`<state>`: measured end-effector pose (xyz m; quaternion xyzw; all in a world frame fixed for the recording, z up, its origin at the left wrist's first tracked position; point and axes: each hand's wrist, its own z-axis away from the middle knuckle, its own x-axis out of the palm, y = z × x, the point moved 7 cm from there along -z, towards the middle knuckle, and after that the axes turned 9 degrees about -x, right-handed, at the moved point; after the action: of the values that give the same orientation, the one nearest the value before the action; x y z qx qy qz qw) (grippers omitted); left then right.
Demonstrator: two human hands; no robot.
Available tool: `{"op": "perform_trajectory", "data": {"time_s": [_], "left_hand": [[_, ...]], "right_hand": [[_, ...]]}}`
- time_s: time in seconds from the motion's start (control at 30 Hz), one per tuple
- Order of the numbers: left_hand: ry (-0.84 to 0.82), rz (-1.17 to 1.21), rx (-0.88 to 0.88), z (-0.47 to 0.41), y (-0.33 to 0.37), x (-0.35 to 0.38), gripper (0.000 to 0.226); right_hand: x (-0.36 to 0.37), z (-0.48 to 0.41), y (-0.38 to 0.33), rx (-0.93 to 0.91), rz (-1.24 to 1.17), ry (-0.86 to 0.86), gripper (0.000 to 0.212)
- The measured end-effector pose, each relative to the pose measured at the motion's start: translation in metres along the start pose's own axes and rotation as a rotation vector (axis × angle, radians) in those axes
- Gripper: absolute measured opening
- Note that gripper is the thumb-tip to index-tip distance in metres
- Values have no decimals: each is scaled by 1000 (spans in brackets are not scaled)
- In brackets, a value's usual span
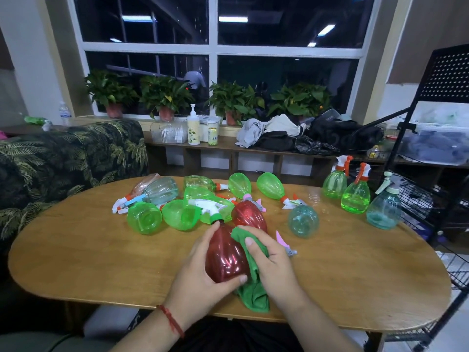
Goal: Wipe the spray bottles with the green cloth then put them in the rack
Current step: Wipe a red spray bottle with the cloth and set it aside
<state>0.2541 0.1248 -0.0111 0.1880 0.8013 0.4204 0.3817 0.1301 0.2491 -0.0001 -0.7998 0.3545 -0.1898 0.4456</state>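
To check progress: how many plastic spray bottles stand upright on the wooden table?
3, at its right end: far transparent green bottle, nearer green bottle, transparent teal bottle beside the black rack.

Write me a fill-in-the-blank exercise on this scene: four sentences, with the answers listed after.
1. The spray bottle gripped by the left hand is ____ in colour.
2. The right hand presses a ____ cloth against that bottle.
3. Near the black rack, ____ bottles stand upright on the table.
4. The rack stands on the person's ____ side.
Missing words: red; green; three; right.
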Motion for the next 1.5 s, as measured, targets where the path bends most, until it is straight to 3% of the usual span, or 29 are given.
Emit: {"op": "perform_trajectory", "data": {"time_s": [0.13, 0.23, 0.43, 0.6, 0.8, 0.93, 1.07, 1.27, 1.5], "left_hand": [[-184, 34, 28, 6, 8, 11, 116], [-211, 36, 46, 4, 12, 13, 114], [-155, -57, 74, 2, 12, 15, 119], [-131, 5, 37, 1, 6, 11, 118], [26, 143, -62, -5, -6, 0, 109], [55, 185, -84, -6, -10, -2, 111], [-10, 186, -58, -4, -4, -2, 109], [-257, 88, 35, 6, 10, 12, 108], [-200, -33, 48, 3, 11, 15, 115]], "right_hand": [[-3, -1, 6, 197, -264, 78, 28], [-7, -1, 6, 199, -299, 120, 27], [-10, -3, -1, 116, -183, 131, 26], [-7, -1, -1, 70, -154, 79, 27], [-2, 4, -7, -202, 140, 2, 28], [-1, 6, -12, -262, 203, -14, 31], [0, 4, -4, -141, 97, -8, 29], [-10, -2, 0, 57, -127, 103, 27], [-15, -2, -4, 27, -40, 120, 25]]}}
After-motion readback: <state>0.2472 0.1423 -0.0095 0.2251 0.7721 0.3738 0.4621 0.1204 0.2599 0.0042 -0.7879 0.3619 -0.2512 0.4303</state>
